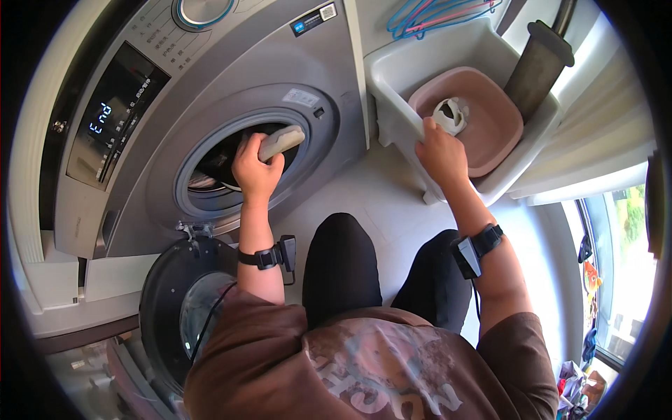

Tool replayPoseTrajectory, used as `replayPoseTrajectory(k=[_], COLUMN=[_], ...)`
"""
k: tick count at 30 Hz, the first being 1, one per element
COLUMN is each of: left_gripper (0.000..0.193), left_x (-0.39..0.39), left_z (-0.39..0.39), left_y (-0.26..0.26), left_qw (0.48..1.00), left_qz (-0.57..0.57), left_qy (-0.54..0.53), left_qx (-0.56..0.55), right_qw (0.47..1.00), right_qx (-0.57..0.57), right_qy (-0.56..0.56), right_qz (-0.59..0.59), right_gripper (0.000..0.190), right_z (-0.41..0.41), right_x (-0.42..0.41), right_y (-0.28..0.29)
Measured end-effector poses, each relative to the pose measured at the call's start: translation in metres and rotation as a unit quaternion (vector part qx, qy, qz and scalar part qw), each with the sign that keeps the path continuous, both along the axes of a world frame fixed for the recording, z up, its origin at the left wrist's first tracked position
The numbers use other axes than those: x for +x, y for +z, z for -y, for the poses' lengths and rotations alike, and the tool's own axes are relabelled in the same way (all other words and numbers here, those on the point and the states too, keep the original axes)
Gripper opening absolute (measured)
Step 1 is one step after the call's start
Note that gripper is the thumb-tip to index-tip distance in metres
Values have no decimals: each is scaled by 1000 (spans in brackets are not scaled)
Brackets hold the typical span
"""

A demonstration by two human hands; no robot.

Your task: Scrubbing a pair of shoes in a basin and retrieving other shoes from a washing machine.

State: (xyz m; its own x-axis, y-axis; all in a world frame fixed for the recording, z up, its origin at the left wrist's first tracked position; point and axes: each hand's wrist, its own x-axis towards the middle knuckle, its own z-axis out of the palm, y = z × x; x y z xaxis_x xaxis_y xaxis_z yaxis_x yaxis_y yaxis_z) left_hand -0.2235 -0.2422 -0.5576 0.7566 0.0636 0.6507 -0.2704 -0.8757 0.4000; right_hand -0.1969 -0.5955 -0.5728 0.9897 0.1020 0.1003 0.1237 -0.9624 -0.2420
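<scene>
In my left hand [258, 167] is a pale, thick-edged item [283, 143] that looks like a shoe with its sole up. I hold it at the round opening of a grey front-loading washing machine [336, 173]. Its dark drum [210, 181] is partly hidden by that hand. My right hand [443, 155] grips the near rim of a white plastic tub [386, 63], its fingertips out of sight. Just beyond those fingers, a white shoe-like item [455, 116] lies in a pink basin [491, 144] set inside the tub.
The washer's round door [163, 294] hangs open at lower left. Blue and pink hangers [420, 23] are beside the tub, and a grey-brown post-like object [538, 68] stands at its far side. A curtain [593, 121] and a bright window [625, 252] are on the right.
</scene>
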Motion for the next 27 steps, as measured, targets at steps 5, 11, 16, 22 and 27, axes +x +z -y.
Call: replayPoseTrajectory(k=[5, 11, 16, 22, 27], left_gripper=[22, 29, 33, 43, 42], left_x=[-21, -16, -19, 15, 41], left_z=[32, 86, 130, 224, 248], left_y=[83, 133, 155, 152, 78], left_qw=[961, 944, 856, 821, 898], left_qz=[-72, -62, -112, -14, 44], left_qy=[-186, -299, -342, -508, -426], left_qx=[-189, -126, -370, -259, -106], right_qw=[1000, 999, 999, 998, 987], right_qx=[20, 43, 37, -18, -101], right_qy=[-3, -8, -9, 17, 93], right_qz=[18, 4, 18, 61, 89], right_gripper=[31, 30, 23, 14, 19], right_z=[2, 8, 12, 8, 20], right_x=[-3, -4, -2, -3, 1], right_y=[-7, -11, -22, -25, -35])
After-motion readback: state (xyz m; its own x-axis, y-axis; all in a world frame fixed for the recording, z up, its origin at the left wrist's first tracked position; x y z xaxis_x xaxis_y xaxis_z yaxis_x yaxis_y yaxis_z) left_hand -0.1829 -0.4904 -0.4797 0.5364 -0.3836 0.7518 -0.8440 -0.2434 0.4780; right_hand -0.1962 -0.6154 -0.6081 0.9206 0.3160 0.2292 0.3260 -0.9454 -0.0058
